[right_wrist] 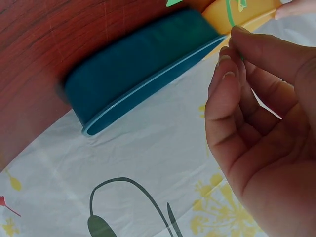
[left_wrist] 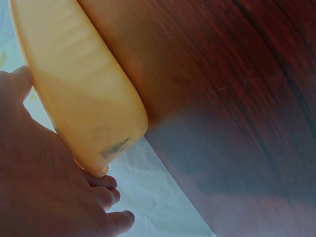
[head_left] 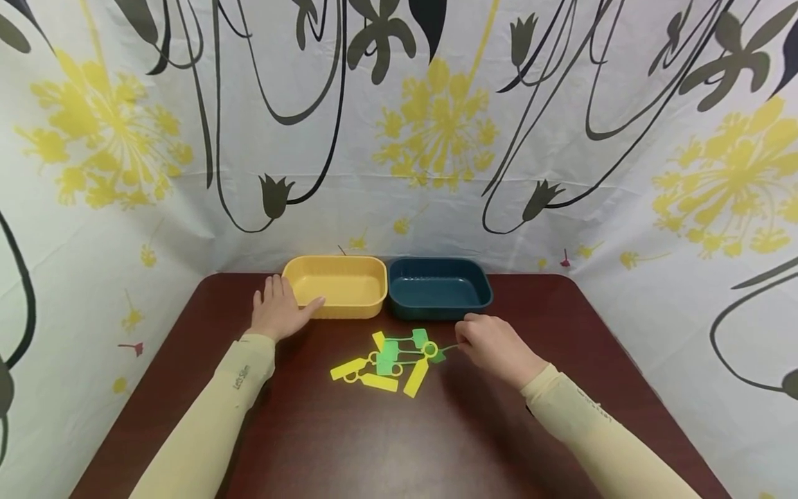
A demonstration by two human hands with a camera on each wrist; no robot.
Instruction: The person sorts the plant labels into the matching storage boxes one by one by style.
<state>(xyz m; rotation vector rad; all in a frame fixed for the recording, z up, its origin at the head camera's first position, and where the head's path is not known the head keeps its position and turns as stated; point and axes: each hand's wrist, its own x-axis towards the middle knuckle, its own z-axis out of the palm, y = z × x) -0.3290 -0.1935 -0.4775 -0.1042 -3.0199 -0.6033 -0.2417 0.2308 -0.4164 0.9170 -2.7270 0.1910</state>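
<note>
My left hand (head_left: 278, 310) rests on the left front corner of a yellow bin (head_left: 337, 312), its fingers extended along the rim. In the left wrist view its fingertips show past the bin's end. My right hand (head_left: 495, 346) pinches the thin tail of a green cable-tie tag (head_left: 450, 347) between thumb and fingers, in front of the blue bin (head_left: 440, 313). The green strip (right_wrist: 229, 12) also shows at the fingertips in the right wrist view. Beside it lies a loose pile of several green tags (head_left: 388, 350) and yellow tags (head_left: 416, 378) with ring ends, partly overlapping.
The two bins stand side by side at the back of the dark red-brown table (head_left: 374, 450). A patterned white cloth (head_left: 349, 152) hangs close behind the bins and along both sides of the table.
</note>
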